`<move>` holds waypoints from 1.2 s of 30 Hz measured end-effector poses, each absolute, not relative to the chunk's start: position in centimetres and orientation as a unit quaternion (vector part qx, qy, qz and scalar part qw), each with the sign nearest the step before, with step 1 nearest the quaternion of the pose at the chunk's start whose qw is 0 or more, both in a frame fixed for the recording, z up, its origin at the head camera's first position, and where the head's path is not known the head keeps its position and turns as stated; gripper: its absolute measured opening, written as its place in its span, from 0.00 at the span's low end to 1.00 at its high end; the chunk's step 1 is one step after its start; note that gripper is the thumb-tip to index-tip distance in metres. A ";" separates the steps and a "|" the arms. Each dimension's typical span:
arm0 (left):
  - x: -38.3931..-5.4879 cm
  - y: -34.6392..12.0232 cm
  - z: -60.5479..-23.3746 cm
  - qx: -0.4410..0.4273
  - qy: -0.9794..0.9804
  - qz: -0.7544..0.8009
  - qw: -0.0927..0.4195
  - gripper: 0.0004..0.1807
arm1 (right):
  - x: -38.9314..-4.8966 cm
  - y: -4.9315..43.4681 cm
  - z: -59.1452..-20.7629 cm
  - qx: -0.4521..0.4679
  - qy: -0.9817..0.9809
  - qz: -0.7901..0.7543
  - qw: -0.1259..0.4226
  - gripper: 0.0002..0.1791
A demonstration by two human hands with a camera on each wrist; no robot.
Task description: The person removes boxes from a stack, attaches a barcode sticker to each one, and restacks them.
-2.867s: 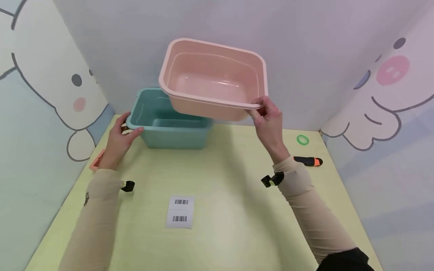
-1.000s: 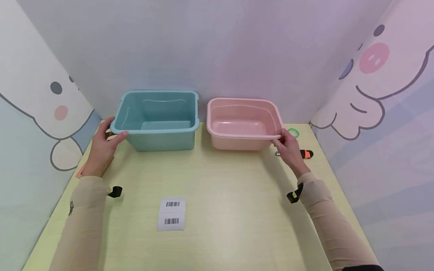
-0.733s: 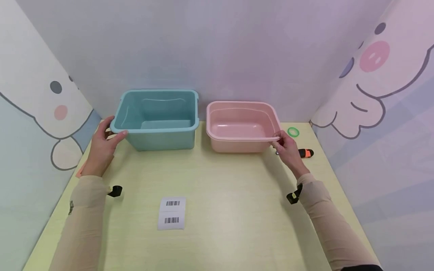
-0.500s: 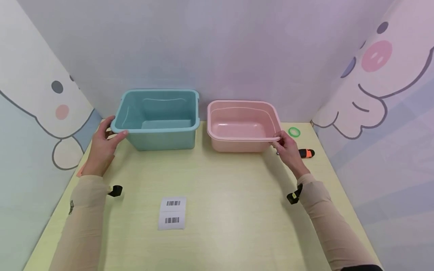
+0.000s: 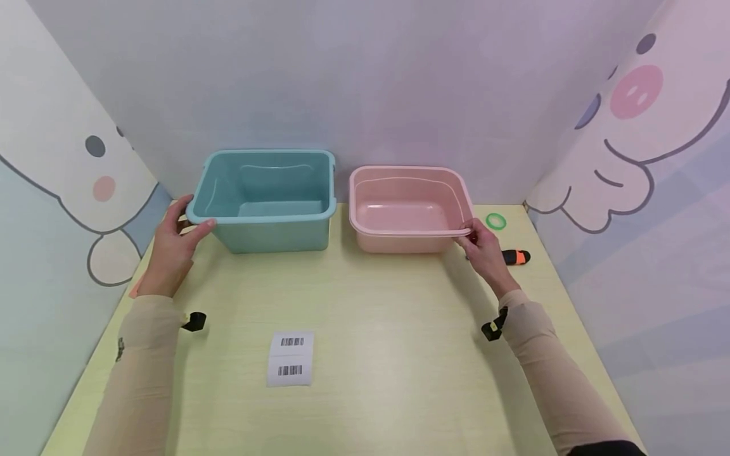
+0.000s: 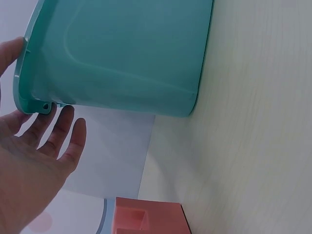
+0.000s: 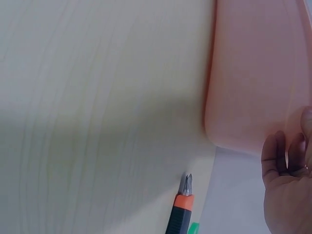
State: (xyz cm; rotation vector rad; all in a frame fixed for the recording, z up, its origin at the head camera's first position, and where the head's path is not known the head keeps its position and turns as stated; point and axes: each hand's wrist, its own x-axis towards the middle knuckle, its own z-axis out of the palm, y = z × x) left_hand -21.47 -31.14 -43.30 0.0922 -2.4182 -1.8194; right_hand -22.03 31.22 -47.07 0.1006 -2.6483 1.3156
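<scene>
On the left, a teal plastic bin (image 5: pixel 274 234) stands against the back wall. My left hand (image 5: pixel 171 250) holds its front left corner, thumb on the front rim and fingers around the end. In the left wrist view the fingertips (image 6: pixel 63 122) are under the rim's lip. A pink plastic basin (image 5: pixel 405 244), shallower than the bin, stands to its right with a narrow gap between them. My right hand (image 5: pixel 485 256) pinches the basin's front right rim corner. In the right wrist view the basin's base lies along the table. Both containers show bare insides.
A white paper with two barcodes (image 5: pixel 290 359) lies near the front middle. At right are a black-and-orange handled tool (image 5: pixel 516 257) with a metal tip and a green ring (image 5: pixel 495 221). A coral-coloured plastic piece (image 6: pixel 151 214) lies by the left edge. Walls enclose three sides.
The pink basin has come down from above the teal bin to the table on its right, held by my right hand. It then shifted slightly back. The left hand kept its hold.
</scene>
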 end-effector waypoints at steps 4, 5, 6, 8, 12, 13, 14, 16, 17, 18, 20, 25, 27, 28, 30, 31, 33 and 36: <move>-21.5 -31.2 -43.3 0.029 -0.803 -0.593 0.058 0.40 | -22.4 31.2 -47.2 0.037 -0.893 0.438 0.096 0.11; -21.5 -31.2 -43.3 0.030 -0.806 -0.589 0.057 0.40 | -22.5 31.3 -47.2 0.038 -0.894 0.436 0.098 0.11; -21.5 -31.2 -43.2 0.031 -0.809 -0.585 0.057 0.40 | -22.6 31.3 -47.2 0.040 -0.894 0.435 0.100 0.11; -21.5 -31.2 -43.2 0.031 -0.809 -0.585 0.056 0.40 | -22.7 31.3 -47.2 0.042 -0.895 0.432 0.105 0.10; -21.4 -31.2 -43.2 0.029 -0.806 -0.589 0.054 0.40 | -22.6 31.2 -47.1 0.038 -0.893 0.438 0.100 0.12; -21.4 -31.3 -43.3 0.029 -0.805 -0.590 0.055 0.40 | -22.6 31.1 -47.1 0.035 -0.892 0.440 0.096 0.13; -21.4 -31.3 -43.3 0.029 -0.806 -0.588 0.056 0.40 | -22.5 31.1 -47.1 0.033 -0.892 0.441 0.092 0.14; -21.5 -31.3 -43.4 0.028 -0.807 -0.587 0.058 0.40 | -22.3 31.1 -47.1 0.028 -0.892 0.443 0.088 0.18; -21.5 -31.2 -43.5 0.027 -0.808 -0.585 0.059 0.40 | -22.1 31.1 -47.1 0.027 -0.890 0.446 0.088 0.21; -21.5 -31.2 -43.5 0.026 -0.811 -0.581 0.058 0.40 | -21.9 31.0 -47.2 0.025 -0.888 0.450 0.091 0.24; -21.5 -31.3 -43.6 0.025 -0.817 -0.574 0.057 0.42 | -21.5 30.9 -47.2 0.023 -0.885 0.454 0.099 0.32; -20.7 -31.7 -44.1 0.037 -0.832 -0.550 0.053 0.47 | -20.6 30.3 -47.3 0.005 -0.861 0.496 0.117 0.42; -20.0 -31.8 -44.4 0.052 -0.837 -0.542 0.050 0.49 | -20.2 29.9 -47.2 -0.008 -0.848 0.516 0.122 0.43; -19.5 -31.9 -44.6 0.060 -0.839 -0.538 0.047 0.50 | -19.9 29.8 -47.1 -0.015 -0.842 0.525 0.124 0.42; -18.5 -31.8 -44.9 0.073 -0.839 -0.537 0.046 0.51 | -19.3 29.3 -46.6 -0.022 -0.833 0.537 0.130 0.41; -18.0 -31.8 -45.1 0.077 -0.840 -0.536 0.047 0.51 | -19.0 29.1 -46.5 -0.026 -0.829 0.543 0.133 0.40; -17.0 -31.6 -45.4 0.079 -0.840 -0.535 0.048 0.51 | -18.3 28.7 -46.3 -0.037 -0.821 0.553 0.138 0.39; -15.4 -31.1 -45.7 0.080 -0.843 -0.530 0.041 0.50 | -17.4 28.2 -46.7 -0.057 -0.808 0.570 0.140 0.37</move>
